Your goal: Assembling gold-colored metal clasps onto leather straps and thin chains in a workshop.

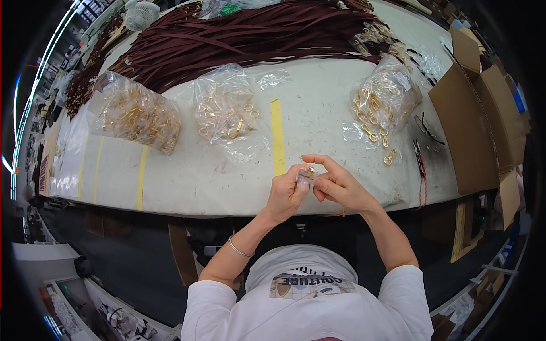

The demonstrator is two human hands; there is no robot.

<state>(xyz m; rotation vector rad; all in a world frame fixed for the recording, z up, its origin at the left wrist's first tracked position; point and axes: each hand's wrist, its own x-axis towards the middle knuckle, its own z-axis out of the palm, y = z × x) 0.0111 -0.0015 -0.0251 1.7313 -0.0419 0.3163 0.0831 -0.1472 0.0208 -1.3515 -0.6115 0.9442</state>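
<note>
In the head view, the left hand (284,194) pinches a small clear packet (304,177) between thumb and fingers, just above the near edge of the tabletop (324,116). The right hand (343,188) is beside it, index finger stretched out above the packet and apart from the thumb, the other fingers curled; whether it touches the plastic I cannot tell. Beyond, a left bag (138,118), a middle bag (223,105) and a right bag (388,91) hold gold clasps, with dark red straps (239,37) behind them. Pliers (420,159) and glasses (430,129) lie near the open box (463,128)
</note>
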